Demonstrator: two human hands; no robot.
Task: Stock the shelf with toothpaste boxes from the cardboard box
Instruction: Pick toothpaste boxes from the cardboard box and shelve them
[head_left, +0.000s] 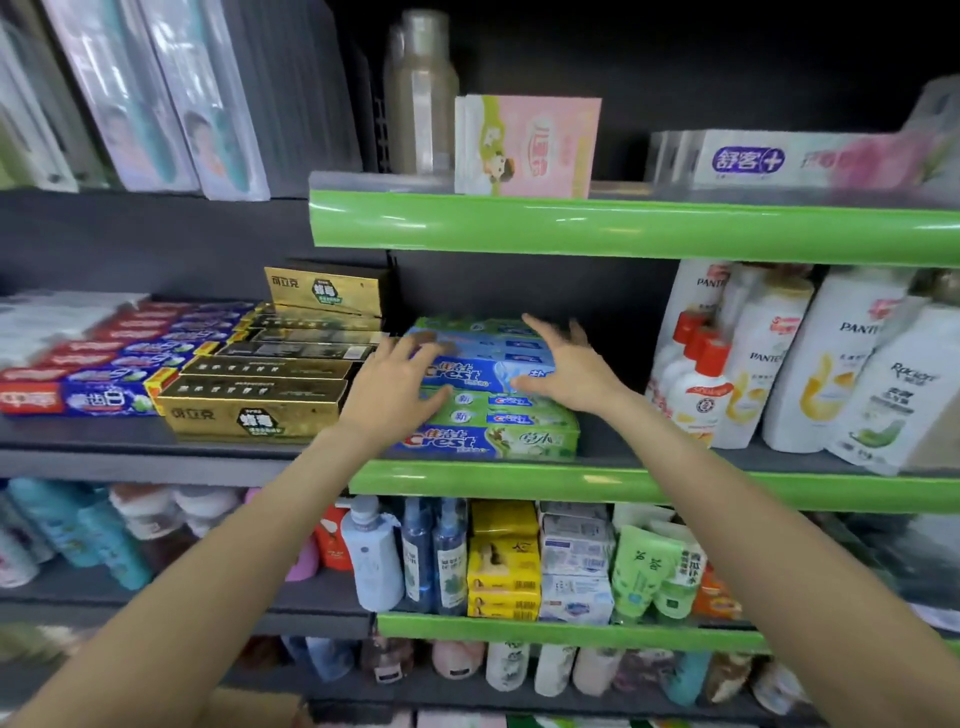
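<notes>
A: Reaching in with both arms, the person has the left hand (395, 384) and the right hand (566, 366) on either end of the blue Crest boxes (485, 371) on the middle shelf (649, 488).

B: Are the fingers gripping?

A: No, spread and fairly straight on both hands. The left palm lies against the left end of the top blue row, the right fingers reach over its right end, thumb at the front face.

B: What's under the blue ones?

A: Green Crest boxes (498, 439), lying flat at the shelf's front edge. The blue row sits on top of them.

B: And beside them?

A: Gold toothpaste boxes (254, 410) just to the left, red-and-blue boxes (78, 397) further left, white shampoo bottles (769, 358) on the right. The cardboard box, I can't make out for certain.
</notes>
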